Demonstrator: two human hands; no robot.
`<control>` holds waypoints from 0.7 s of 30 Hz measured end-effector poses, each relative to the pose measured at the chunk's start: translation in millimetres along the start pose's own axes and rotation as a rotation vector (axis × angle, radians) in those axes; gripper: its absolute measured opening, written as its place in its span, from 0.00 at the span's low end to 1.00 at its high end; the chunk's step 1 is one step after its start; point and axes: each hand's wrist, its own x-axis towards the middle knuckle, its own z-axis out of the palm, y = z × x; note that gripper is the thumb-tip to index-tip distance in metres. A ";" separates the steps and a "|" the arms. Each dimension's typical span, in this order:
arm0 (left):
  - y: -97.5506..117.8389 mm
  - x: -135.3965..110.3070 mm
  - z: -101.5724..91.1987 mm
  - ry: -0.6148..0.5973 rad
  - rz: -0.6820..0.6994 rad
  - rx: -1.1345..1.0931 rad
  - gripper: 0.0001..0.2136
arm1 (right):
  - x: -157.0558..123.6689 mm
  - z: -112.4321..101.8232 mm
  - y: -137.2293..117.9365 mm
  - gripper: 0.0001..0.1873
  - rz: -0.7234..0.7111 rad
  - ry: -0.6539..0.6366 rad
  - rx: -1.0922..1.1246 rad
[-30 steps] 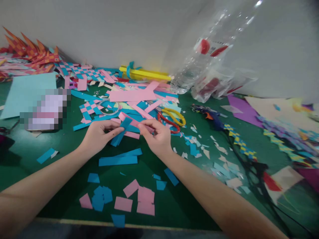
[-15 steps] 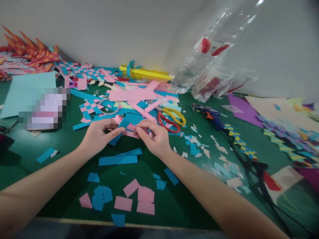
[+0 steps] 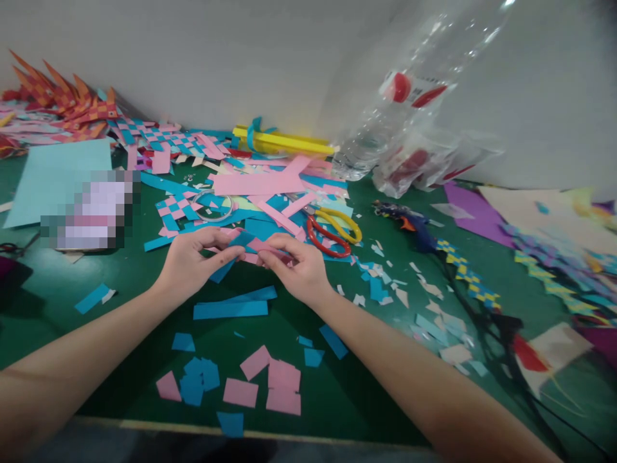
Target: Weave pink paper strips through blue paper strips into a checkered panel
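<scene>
at our dial's centre, our left hand (image 3: pixel 193 257) pinches a blue strip (image 3: pixel 244 240) while our right hand (image 3: pixel 299 263) pinches a pink strip (image 3: pixel 259 245) beside it — both grips closed on paper. we'd do best lining up the edges and pressing each crease flat, never tugging. around us lies the green tabletop (image 3: pixel 284 331), scissors (image 3: pixel 332 233) at three o'clock, a clear bottle (image 3: pixel 385 122) toward two — and, farthest, the grey wall (image 3: pixel 216 58) at twelve.

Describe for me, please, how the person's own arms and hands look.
The left hand and right hand are bare, without gloves. The left forearm and right forearm show no sleeve, watch or bracelet. The left hand bears a small dark mark.
</scene>
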 end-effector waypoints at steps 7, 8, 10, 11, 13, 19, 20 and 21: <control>-0.9 2.1 -2.8 0.012 -0.032 -0.036 0.10 | -2.4 0.1 -0.3 0.08 0.114 0.056 0.192; -2.1 2.1 -2.5 0.010 -0.039 -0.045 0.10 | -2.3 -0.5 -1.1 0.09 0.114 0.048 0.191; -4.4 2.1 -1.5 0.022 -0.059 -0.068 0.11 | -2.0 -1.9 -2.8 0.12 0.117 0.038 0.178; -5.2 1.9 -1.0 0.042 -0.064 -0.075 0.11 | -1.8 -2.6 -3.4 0.13 0.122 0.035 0.178; -5.8 1.6 -0.4 0.093 -0.055 -0.087 0.14 | -1.6 -3.7 -4.0 0.15 0.131 0.030 0.195; 1.1 -0.3 -1.7 0.046 -0.053 -0.168 0.19 | 0.2 -5.5 -5.1 0.15 0.141 -0.001 0.246; 2.4 -0.9 -2.1 0.021 -0.064 -0.169 0.19 | 0.7 -5.7 -5.6 0.14 0.139 -0.009 0.234; 3.5 -1.6 -2.5 0.000 -0.075 -0.160 0.20 | 1.2 -5.8 -6.0 0.15 0.135 -0.013 0.216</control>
